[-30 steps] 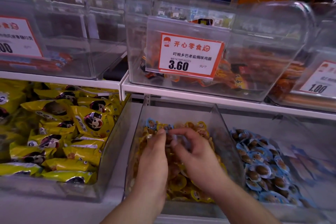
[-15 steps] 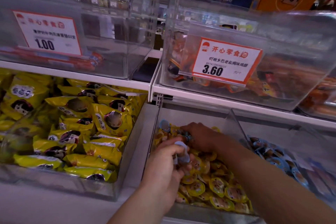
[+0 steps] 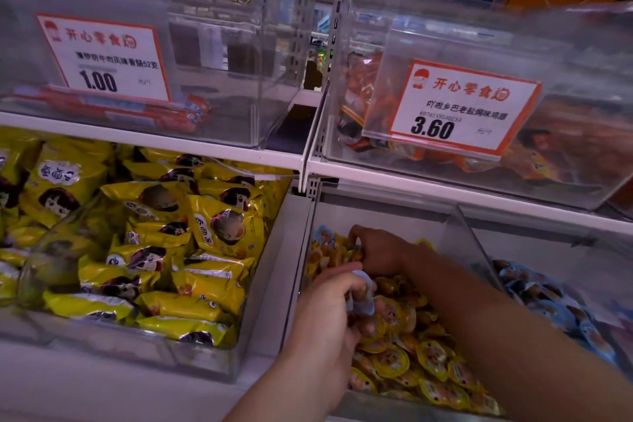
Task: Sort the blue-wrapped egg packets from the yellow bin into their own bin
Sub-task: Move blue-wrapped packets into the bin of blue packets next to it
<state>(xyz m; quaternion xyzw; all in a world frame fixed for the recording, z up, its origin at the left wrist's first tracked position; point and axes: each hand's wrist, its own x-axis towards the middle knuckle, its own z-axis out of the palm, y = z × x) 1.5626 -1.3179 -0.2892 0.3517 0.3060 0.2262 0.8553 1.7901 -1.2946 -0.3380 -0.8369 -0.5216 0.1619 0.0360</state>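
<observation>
A clear bin point(image 3: 387, 212) on the lower shelf holds several yellow-wrapped egg packets point(image 3: 431, 356). My left hand point(image 3: 325, 312) hovers over its front left part and grips blue-wrapped egg packets point(image 3: 361, 295) in curled fingers. My right hand point(image 3: 380, 250) reaches to the back of the same bin, fingers curled down among the packets beside another blue packet point(image 3: 323, 236) at the back left corner. What its fingertips pinch is hidden. The neighbouring bin at the right point(image 3: 527, 240) holds several blue-wrapped packets point(image 3: 548, 301).
A bin of large yellow snack bags point(image 3: 154, 250) stands at the left. Above, a white shelf edge point(image 3: 445, 188) carries clear bins with price tags 1.00 point(image 3: 102, 58) and 3.60 point(image 3: 462, 110), overhanging the lower bins. A clear divider point(image 3: 476, 250) separates the yellow and blue bins.
The view has swung left. My left hand has lifted blue packets out of the pile, and my right hand has reached further toward the bin's back left corner.
</observation>
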